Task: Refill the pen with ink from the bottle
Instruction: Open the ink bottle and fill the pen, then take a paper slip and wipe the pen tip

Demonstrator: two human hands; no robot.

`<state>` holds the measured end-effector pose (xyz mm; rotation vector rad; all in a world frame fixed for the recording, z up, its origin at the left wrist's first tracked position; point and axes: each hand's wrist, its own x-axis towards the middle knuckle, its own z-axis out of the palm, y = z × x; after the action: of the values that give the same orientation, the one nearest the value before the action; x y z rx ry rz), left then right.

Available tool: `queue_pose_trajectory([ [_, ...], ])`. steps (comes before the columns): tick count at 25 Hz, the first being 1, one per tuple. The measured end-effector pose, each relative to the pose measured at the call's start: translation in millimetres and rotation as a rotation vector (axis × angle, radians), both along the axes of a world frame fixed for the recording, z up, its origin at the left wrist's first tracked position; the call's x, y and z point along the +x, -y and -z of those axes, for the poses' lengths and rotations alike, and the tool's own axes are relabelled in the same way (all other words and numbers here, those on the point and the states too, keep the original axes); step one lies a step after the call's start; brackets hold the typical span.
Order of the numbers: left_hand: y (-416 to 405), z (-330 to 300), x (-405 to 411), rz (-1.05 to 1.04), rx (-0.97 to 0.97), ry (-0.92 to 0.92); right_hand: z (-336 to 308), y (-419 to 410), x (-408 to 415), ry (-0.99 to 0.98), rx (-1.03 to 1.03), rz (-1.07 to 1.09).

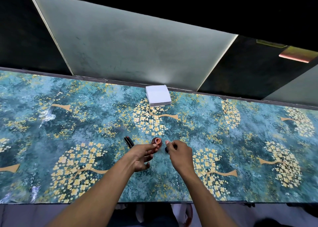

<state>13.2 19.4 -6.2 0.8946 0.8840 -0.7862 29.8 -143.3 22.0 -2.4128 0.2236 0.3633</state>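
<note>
Both hands are working mid-table: left hand [143,155] pinching the ink bottle [157,142], right hand [179,153] gripping a dark cap [166,149]. The pen [129,141] is lying just left; napkins [158,95] are sitting at the far edge.

The right hand [180,153] hides most of a dark object [166,149], perhaps a cap.

table [240,140]: teal, yellow blossom trees | napkins [158,95]: white | pen [129,141]: black, red

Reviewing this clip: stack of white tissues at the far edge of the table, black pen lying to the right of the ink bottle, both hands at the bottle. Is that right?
Not quite. The head view shows the black pen lying to the left of the ink bottle, not the right. The rest holds: the stack of white tissues sits at the far edge of the table, and the left hand and right hand are both at the bottle.
</note>
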Motion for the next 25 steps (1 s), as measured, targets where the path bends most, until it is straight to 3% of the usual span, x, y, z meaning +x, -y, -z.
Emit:
queue_pose_trajectory([
  [11, -5.4, 2.6, -5.7, -0.082, 0.111, -0.008, 6.3, 0.1, 11.3, -0.047, 0.057, 0.043],
  [16, -12.2, -6.1, -4.1, -0.156, 0.070, 0.116, 9.8, -5.8, 31.1, -0.031, 0.144, 0.049],
  [25, -33.1, -27.6, -15.4, -0.237, 0.036, 0.293, 11.4, -43.0, 156.6, 0.085, -0.017, -0.158],
])
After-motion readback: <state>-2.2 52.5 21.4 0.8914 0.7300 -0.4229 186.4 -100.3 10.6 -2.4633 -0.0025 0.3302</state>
